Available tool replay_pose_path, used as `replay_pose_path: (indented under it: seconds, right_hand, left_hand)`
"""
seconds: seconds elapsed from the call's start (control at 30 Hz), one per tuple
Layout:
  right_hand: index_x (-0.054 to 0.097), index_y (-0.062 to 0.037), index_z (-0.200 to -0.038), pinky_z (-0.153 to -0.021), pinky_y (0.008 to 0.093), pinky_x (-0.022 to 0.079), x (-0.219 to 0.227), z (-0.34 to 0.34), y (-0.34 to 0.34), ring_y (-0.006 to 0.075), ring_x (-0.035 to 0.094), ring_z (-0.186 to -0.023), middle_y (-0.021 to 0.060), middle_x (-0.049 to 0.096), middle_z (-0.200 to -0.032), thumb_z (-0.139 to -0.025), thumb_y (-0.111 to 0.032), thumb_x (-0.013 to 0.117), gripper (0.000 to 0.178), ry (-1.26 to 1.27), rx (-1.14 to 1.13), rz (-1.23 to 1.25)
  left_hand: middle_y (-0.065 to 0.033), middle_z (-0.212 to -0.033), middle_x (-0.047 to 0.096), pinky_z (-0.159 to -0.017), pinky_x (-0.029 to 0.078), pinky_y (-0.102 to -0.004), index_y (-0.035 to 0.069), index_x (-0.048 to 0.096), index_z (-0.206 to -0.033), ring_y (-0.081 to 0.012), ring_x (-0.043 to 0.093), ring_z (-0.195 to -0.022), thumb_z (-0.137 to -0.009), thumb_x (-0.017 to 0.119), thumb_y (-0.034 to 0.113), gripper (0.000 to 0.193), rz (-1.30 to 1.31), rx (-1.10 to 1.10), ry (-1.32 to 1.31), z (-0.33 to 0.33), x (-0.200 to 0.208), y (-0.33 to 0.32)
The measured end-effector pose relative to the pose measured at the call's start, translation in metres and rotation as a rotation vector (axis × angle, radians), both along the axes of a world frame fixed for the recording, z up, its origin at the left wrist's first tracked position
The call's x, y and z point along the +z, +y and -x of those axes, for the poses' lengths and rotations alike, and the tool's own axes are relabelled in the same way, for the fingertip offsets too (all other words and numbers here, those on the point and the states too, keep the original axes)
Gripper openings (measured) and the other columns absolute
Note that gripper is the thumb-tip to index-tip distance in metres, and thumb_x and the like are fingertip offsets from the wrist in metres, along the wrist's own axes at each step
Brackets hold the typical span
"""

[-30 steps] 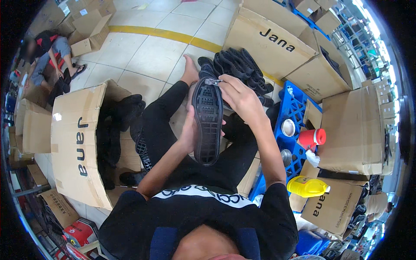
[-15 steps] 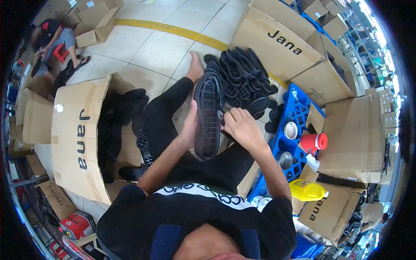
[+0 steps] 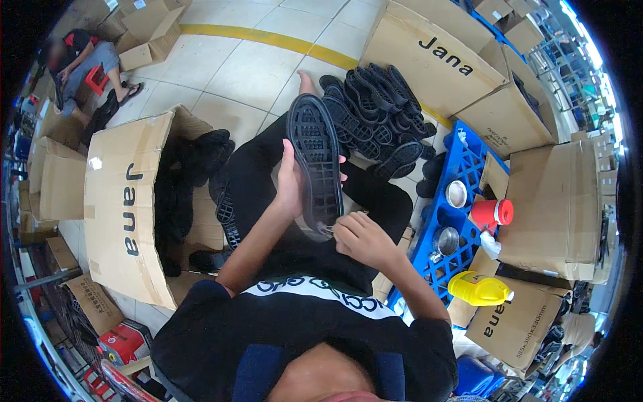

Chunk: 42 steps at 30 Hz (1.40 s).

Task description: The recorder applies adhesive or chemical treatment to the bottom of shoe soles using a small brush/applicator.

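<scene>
My left hand (image 3: 289, 184) grips a black rubber shoe sole (image 3: 315, 161) by its left edge, tread side up, held upright over my lap. My right hand (image 3: 362, 238) is closed at the sole's near end, pinching a small tool or a bit of trim against the heel edge; what it pinches is too small to tell. A pile of more black soles (image 3: 378, 117) lies on the floor beyond my knee. An open cardboard box (image 3: 124, 208) on my left holds several dark soles (image 3: 194, 167).
A blue plastic crate (image 3: 455, 231) on my right carries a red cup (image 3: 492, 213), small metal tins and a yellow bottle (image 3: 479, 289). Cardboard boxes (image 3: 556, 201) ring the area. Another person (image 3: 80, 67) sits at the far left on the tiled floor.
My right hand has slid from the sole's far end down to its near heel end. The sole has tilted slightly, still in my left hand.
</scene>
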State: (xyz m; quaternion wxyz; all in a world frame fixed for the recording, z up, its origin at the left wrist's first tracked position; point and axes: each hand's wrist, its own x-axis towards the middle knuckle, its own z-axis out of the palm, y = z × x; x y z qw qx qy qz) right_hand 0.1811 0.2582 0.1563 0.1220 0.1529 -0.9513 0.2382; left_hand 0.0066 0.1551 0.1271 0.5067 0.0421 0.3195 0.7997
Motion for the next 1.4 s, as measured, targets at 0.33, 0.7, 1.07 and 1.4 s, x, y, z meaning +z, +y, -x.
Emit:
replay_pose_path:
  seconds: [0.33, 0.7, 1.07, 1.4]
  right_hand:
    - [0.062, 0.0002, -0.093, -0.073, 0.0353, 0.053, 0.017, 0.049, 0.014, 0.0279, 0.062, -0.084, 0.0123, 0.059, -0.099, -0.073, -0.001, 0.074, 0.023, 0.3, -0.236, -0.011]
    - [0.063, 0.0015, -0.101, -0.075, 0.0365, 0.053, 0.016, 0.035, 0.005, 0.0285, 0.061, -0.09, 0.0151, 0.058, -0.11, -0.075, -0.007, 0.072, 0.028, 0.262, -0.074, -0.055]
    - [0.065, -0.0015, -0.097, -0.083, 0.0365, 0.052, 0.008, -0.006, 0.009, 0.0293, 0.063, -0.098, 0.0135, 0.062, -0.108, -0.077, -0.003, 0.071, 0.021, 0.203, -0.269, 0.166]
    - [0.058, -0.0002, -0.103, -0.088, 0.038, 0.047, -0.003, 0.0, 0.018, 0.028, 0.059, -0.102, 0.0135, 0.056, -0.115, -0.076, -0.005, 0.058, 0.027, 0.174, -0.227, -0.031]
  left_hand:
    - [-0.0183, -0.126, 0.059, -0.102, 0.045, -0.044, 0.009, 0.044, -0.14, -0.0296, 0.059, -0.114, -0.094, 0.012, 0.071, 0.084, -0.022, 0.047, -0.008, -0.014, -0.001, -0.004]
    - [-0.016, -0.113, 0.065, -0.087, 0.052, -0.0399, 0.005, 0.051, -0.131, -0.0277, 0.065, -0.095, -0.092, 0.014, 0.075, 0.088, -0.026, 0.021, 0.059, -0.006, -0.001, -0.005]
    - [-0.0194, -0.116, 0.063, -0.08, 0.054, -0.0433, 0.003, 0.049, -0.132, -0.0312, 0.066, -0.091, -0.088, 0.014, 0.08, 0.095, 0.026, -0.049, -0.067, -0.005, -0.009, 0.004]
    - [-0.0206, -0.12, 0.061, -0.084, 0.054, -0.0449, 0.002, 0.047, -0.134, -0.033, 0.065, -0.096, -0.089, 0.01, 0.077, 0.095, 0.078, -0.058, 0.047, -0.007, -0.002, 0.015]
